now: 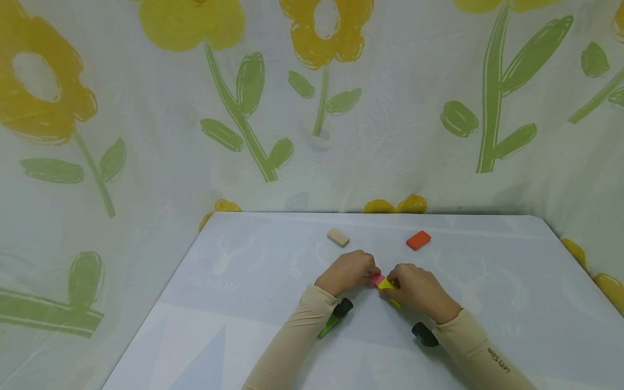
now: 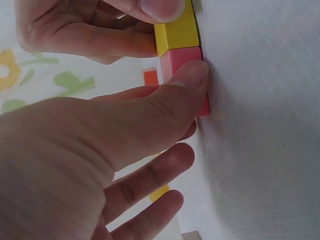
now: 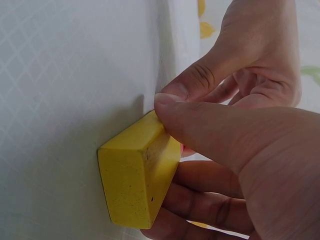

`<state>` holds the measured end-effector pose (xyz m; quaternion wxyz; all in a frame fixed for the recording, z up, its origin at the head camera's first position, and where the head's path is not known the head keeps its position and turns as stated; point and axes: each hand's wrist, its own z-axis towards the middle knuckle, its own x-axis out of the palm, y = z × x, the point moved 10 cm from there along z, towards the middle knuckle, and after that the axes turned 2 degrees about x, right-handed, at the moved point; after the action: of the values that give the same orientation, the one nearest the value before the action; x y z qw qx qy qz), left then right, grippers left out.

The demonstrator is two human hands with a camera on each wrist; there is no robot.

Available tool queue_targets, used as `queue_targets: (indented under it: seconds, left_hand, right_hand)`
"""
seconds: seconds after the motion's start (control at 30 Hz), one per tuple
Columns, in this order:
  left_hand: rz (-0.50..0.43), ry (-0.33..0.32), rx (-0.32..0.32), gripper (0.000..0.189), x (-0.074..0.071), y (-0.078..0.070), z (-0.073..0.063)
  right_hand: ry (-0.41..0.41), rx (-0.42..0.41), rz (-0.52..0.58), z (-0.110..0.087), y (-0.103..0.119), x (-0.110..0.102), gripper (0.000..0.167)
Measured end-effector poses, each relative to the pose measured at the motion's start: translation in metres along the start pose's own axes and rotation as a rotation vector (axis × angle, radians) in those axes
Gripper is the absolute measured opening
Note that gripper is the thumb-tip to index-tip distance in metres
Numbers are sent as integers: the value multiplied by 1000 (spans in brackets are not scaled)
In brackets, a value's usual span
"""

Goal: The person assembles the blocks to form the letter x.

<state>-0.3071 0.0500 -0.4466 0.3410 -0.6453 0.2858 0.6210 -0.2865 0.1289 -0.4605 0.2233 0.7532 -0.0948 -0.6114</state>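
Observation:
My left hand [image 1: 347, 272] pinches a pink block [image 2: 180, 56] between thumb and forefinger, low against the tabletop. The other left fingers spread away from it in the left wrist view. A yellow block [image 3: 122, 185] is in the grip of my right hand [image 1: 423, 290], with the thumb on one side and fingers on the other. The two blocks meet end to end in one line, as the left wrist view shows. The thumb of each hand covers part of its block, and the pink one is mostly hidden in the right wrist view.
Farther back on the white table [image 1: 487, 281] lie a beige block [image 1: 338, 237] and an orange-red block [image 1: 418, 240], apart from each other. Black devices [image 1: 425, 335] sit by both wrists, the left one beside a green piece [image 1: 329, 326]. A flowered curtain [image 1: 390, 108] hangs behind.

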Motion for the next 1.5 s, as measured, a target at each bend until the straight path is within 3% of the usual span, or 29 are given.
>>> queue_targets:
  seconds: [1.5]
  left_hand:
    - [-31, 3, -11, 26, 0, 1, 0]
  right_hand:
    - [-16, -10, -2, 0, 0, -1, 30]
